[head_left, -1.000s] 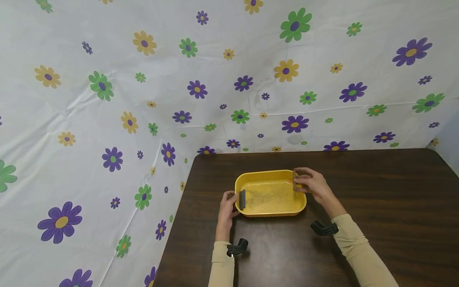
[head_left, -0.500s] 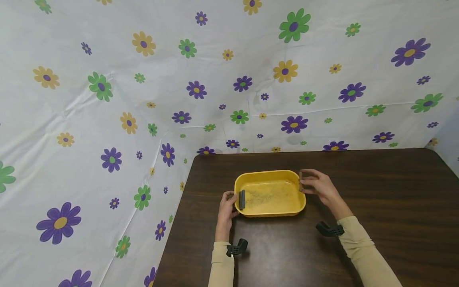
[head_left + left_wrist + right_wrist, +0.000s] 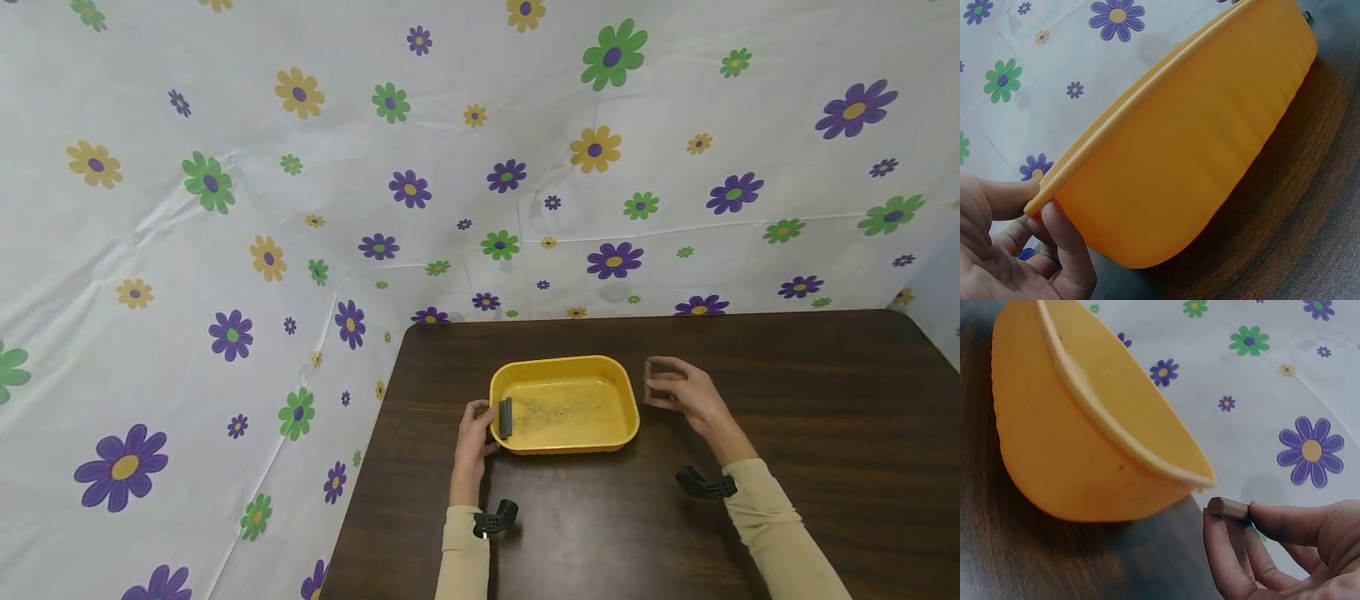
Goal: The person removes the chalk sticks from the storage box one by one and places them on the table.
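Note:
A yellow plastic tub (image 3: 564,410) stands on the table. My left hand (image 3: 472,437) pinches its left rim, thumb on top and fingers curled underneath, as the left wrist view shows. Inside the tub, against the left wall, lie dark grey sticks (image 3: 506,418) side by side. Just off the tub's right end, my right hand (image 3: 693,398) holds a short brown stick (image 3: 1230,509) between thumb and fingertips. In the right wrist view one blunt, rounded end of that stick faces the camera, close by the tub's rim (image 3: 1116,434).
The dark wood-grain table (image 3: 810,417) extends right and in front of the tub. A white flowered cloth (image 3: 450,125) hangs behind and along the left side. Black camera mounts sit on both wrists, over beige sleeves (image 3: 780,517).
My right hand has moved right with the brown stick, from over the tub's right end to outside its rim. The left hand, the tub and the grey sticks have stayed put.

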A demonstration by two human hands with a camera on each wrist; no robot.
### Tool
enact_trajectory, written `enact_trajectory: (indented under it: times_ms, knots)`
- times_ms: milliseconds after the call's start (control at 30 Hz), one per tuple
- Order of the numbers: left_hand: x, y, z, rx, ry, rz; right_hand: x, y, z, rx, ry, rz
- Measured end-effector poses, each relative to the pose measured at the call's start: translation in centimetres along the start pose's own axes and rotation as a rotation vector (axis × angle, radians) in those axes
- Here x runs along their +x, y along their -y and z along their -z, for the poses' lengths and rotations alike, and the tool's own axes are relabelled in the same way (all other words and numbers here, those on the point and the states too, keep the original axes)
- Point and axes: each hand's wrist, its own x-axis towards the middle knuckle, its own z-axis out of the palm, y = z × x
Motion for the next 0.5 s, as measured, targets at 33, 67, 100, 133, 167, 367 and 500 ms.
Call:
enact_trajectory:
  times_ms: [33,67,100,133,167,367,500]
  knots:
    - [0.0,0.0,0.0,-0.001,-0.003,-0.001,0.0,-0.1,0.2,-0.003,-0.001,0.001]
    - [0.0,0.0,0.0,-0.001,-0.008,-0.001,-0.1,-0.2,0.3,-0.003,-0.001,0.002]
    - [0.0,0.0,-0.1,-0.002,-0.013,-0.003,-0.1,-0.4,0.4,-0.005,-0.003,0.004]
    - [0.0,0.1,-0.1,-0.001,-0.017,-0.007,-0.2,-0.5,0.6,-0.007,-0.006,0.007]
    - [0.0,0.1,-0.2,-0.002,-0.022,-0.009,-0.2,-0.6,0.7,-0.01,-0.012,0.009]
    - [0.1,0.3,-0.2,-0.016,-0.022,-0.009,-0.7,-1.1,1.9,0.025,-0.062,0.008]
    - [0.0,0.1,-0.1,-0.017,-0.009,0.001,-0.9,-1.6,3.0,0.06,-0.086,0.017]
